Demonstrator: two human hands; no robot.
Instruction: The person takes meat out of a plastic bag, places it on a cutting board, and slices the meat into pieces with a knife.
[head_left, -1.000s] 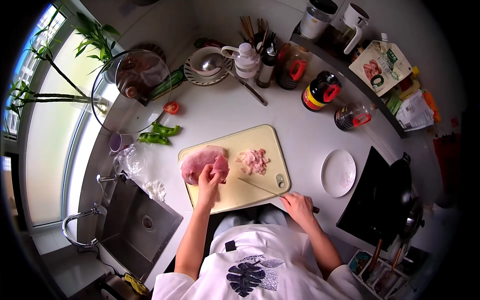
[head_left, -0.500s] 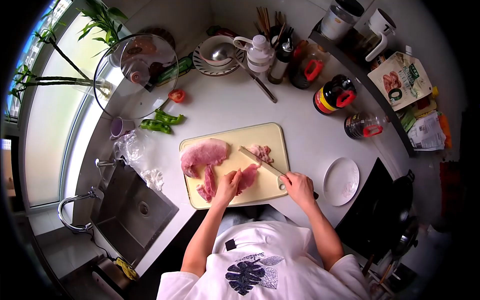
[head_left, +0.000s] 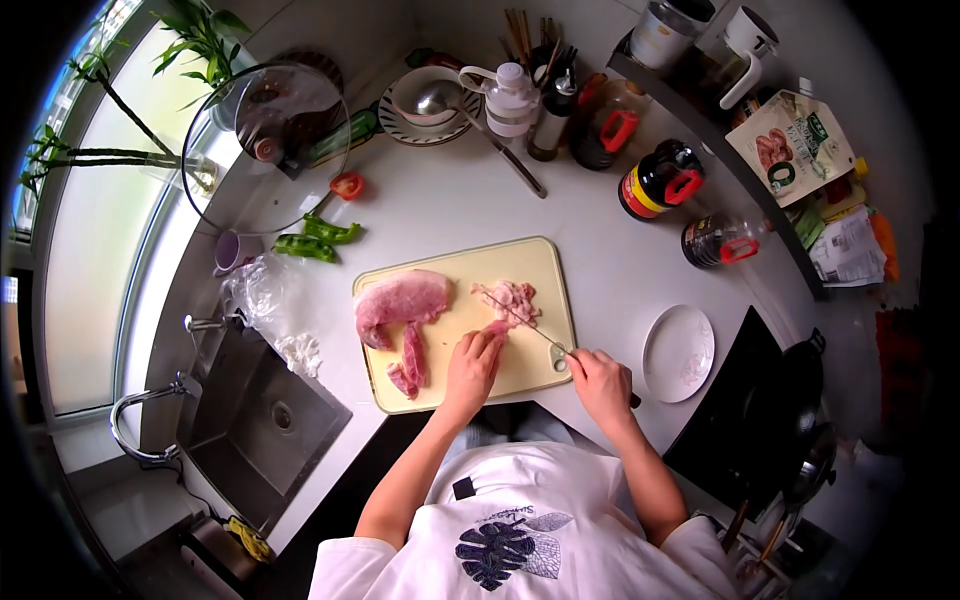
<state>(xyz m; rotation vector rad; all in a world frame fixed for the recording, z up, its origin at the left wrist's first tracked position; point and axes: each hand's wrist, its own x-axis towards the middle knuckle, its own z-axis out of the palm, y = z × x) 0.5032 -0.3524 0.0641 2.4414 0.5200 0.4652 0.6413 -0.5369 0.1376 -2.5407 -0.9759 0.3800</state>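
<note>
A cream cutting board (head_left: 455, 345) lies on the counter in front of me. My right hand (head_left: 601, 385) is wrapped round the handle of a kitchen knife (head_left: 545, 338), whose blade points up and left, edge-on, beside a heap of small cut meat (head_left: 518, 296). My left hand (head_left: 474, 368) has its fingers bunched on a piece of raw meat (head_left: 497, 327), mostly hidden under the fingertips and close to the blade. On the board's left side rest a large slab of raw meat (head_left: 405, 300) and narrower strips (head_left: 413, 355).
A white oval plate (head_left: 679, 353) stands right of the board, near a black stove (head_left: 735, 400). At left are a sink (head_left: 275, 425), a plastic bag (head_left: 265, 295), green peppers (head_left: 310, 240) and a tomato half (head_left: 347, 186). Sauce bottles (head_left: 660, 182) and a ladle (head_left: 510, 160) are behind.
My left hand has moved slightly right and pushed the meat piece against the heap. The knife has turned from flat to edge-on, and less of the held piece shows.
</note>
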